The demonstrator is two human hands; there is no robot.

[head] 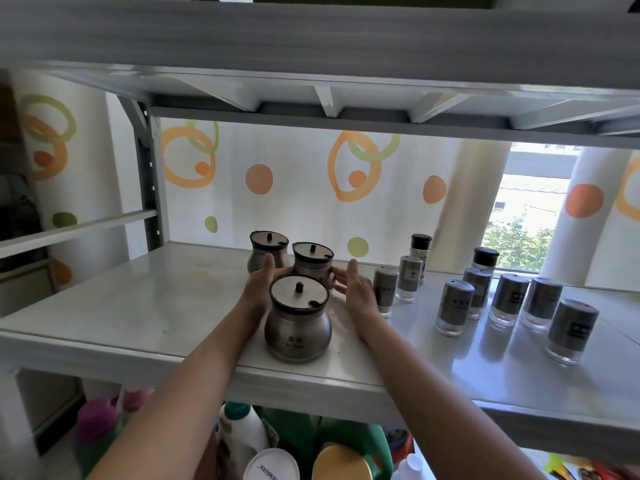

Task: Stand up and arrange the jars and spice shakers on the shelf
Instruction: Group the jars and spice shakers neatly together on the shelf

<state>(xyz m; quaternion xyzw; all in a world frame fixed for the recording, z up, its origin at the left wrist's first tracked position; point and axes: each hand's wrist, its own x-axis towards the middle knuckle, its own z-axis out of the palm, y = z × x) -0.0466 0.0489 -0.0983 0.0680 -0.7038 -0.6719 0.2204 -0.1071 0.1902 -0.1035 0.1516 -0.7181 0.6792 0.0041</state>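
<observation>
"What sits hidden behind the front jar [298,320]?"

"Its lid covers the base of the middle jar [313,259] and part of the left hand [258,289]."

"Any labels readable?"

"No. The print on it and on the shakers [455,306] to its right is too small. The bottles [242,441] below it are cut off."

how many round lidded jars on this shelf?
3. Front jar near the shelf edge; middle jar behind it, between left hand and right hand; back jar further left. None looks hidden.

Bare left forearm [194,368], bare right forearm [426,368]
</observation>
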